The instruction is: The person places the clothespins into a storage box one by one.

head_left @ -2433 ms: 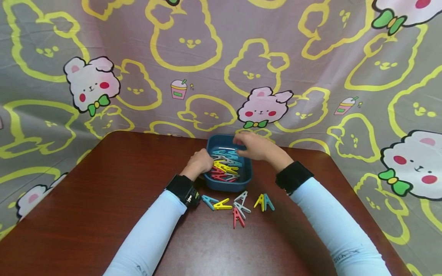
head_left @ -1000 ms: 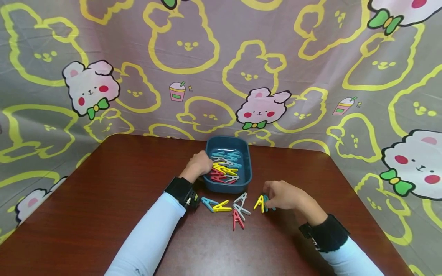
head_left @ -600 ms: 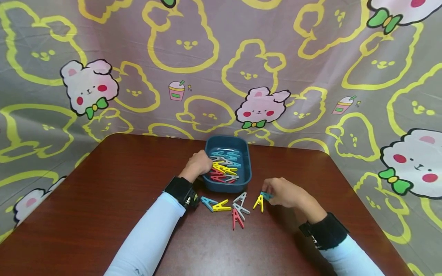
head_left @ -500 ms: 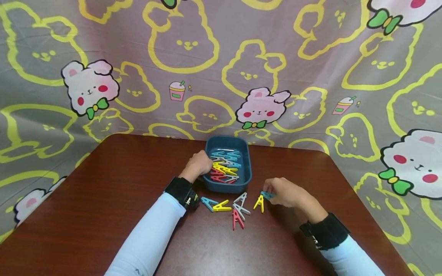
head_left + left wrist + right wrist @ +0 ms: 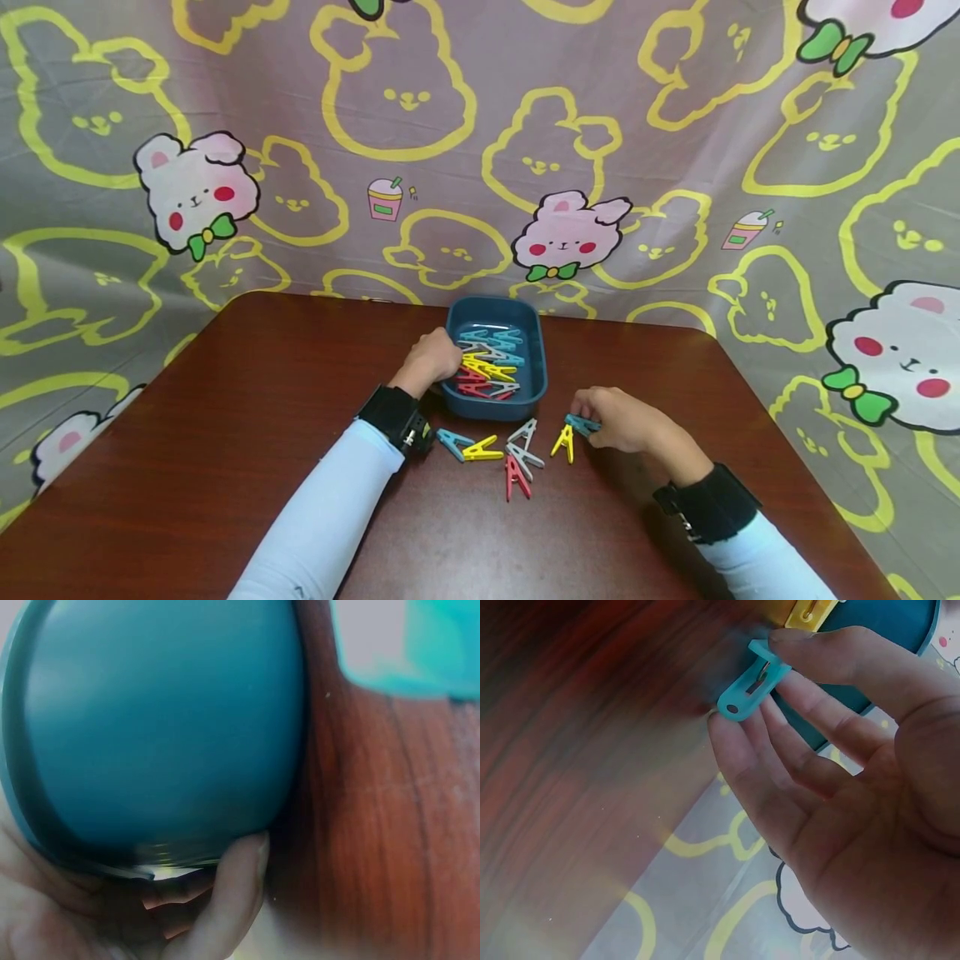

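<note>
My left hand grips the left wall of a dark blue plastic bin. In the left wrist view its thumb lies along the outside of the wall and the fingers bend over the rim. To the right, my right hand pinches a blue clothespin between thumb and fingers, low over the table. The same blue clothespin shows at the fingertips in the right wrist view. Its end overlaps the top of a yellow clothespin in the head view. Blue, grey, yellow and red clothespins lie inside the bin.
In front of the bin on the brown table lie a blue clothespin, a yellow clothespin, grey clothespins and a red clothespin. A patterned cloth hangs behind the table.
My right hand has come from over the bin down to the table's right side and pinched the blue clothespin, which has turned sideways beside the yellow one. My left hand has stayed on the bin.
</note>
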`<act>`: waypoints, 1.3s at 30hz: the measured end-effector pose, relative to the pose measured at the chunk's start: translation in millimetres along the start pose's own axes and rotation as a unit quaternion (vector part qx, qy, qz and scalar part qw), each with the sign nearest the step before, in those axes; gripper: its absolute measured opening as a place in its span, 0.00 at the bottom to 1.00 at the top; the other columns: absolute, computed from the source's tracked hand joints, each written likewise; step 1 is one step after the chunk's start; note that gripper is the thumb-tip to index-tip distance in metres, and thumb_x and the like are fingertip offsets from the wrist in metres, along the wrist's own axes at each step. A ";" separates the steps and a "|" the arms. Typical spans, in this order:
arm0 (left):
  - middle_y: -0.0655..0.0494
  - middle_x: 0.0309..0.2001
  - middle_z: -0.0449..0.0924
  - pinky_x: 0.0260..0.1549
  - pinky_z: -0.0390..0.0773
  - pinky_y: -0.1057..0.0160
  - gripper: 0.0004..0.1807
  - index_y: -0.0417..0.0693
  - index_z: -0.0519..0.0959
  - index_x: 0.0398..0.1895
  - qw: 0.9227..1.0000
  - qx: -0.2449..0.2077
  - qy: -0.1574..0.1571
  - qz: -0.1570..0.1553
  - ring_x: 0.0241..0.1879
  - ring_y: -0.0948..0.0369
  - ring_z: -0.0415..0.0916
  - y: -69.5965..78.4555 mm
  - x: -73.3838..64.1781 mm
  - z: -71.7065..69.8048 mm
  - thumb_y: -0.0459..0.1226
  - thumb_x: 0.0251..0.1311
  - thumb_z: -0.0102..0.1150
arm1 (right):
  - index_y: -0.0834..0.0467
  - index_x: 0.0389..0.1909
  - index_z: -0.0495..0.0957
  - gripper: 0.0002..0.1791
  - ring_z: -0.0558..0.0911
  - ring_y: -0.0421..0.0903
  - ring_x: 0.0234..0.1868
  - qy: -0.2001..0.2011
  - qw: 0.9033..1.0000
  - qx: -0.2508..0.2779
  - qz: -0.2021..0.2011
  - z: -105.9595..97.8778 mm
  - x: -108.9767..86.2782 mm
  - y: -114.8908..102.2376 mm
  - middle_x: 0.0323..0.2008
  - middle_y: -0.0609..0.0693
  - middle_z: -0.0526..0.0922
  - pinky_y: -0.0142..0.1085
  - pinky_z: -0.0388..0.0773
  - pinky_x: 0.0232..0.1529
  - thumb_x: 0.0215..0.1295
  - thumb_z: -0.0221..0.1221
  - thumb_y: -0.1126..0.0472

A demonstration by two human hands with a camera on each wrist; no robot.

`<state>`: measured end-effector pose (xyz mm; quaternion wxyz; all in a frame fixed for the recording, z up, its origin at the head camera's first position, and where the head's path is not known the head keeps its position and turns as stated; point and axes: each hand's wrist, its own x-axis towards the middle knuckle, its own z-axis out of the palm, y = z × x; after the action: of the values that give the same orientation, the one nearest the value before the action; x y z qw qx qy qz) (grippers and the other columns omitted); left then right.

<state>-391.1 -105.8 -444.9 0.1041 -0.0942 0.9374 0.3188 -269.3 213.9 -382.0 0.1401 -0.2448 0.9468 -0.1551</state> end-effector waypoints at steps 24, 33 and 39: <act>0.42 0.57 0.81 0.52 0.88 0.51 0.28 0.38 0.68 0.75 1.000 -0.010 0.009 0.018 0.52 0.49 0.82 20.6 -50.0 -19.9 0.43 0.79 0.52 | 0.56 0.47 0.85 0.16 0.78 0.44 0.39 0.002 1.000 -0.014 -0.014 1.3 3.1 5.6 0.37 0.48 0.82 0.37 0.82 0.41 0.61 0.75 0.70; 0.44 0.55 0.80 0.34 0.87 0.54 0.28 0.40 0.68 0.74 1.000 -0.004 -0.012 0.001 0.46 0.51 0.82 0.1 4.4 3.9 0.45 0.77 0.54 | 0.56 0.47 0.85 0.15 0.78 0.44 0.39 0.021 0.999 -0.013 -0.028 -3.1 0.0 8.4 0.36 0.48 0.82 0.34 0.82 0.39 0.62 0.75 0.70; 0.45 0.55 0.81 0.39 0.87 0.54 0.29 0.43 0.69 0.74 1.000 0.015 -0.008 0.001 0.48 0.51 0.82 -3.9 15.3 4.5 0.46 0.76 0.55 | 0.58 0.49 0.84 0.17 0.79 0.44 0.39 0.077 0.996 -0.019 -0.047 -6.7 2.6 3.4 0.38 0.49 0.83 0.34 0.82 0.40 0.61 0.75 0.70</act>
<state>-404.3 -107.8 -454.6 0.1125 -0.0897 0.9412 0.3056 -275.2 216.9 -377.5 0.0551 -0.2793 0.9448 -0.1623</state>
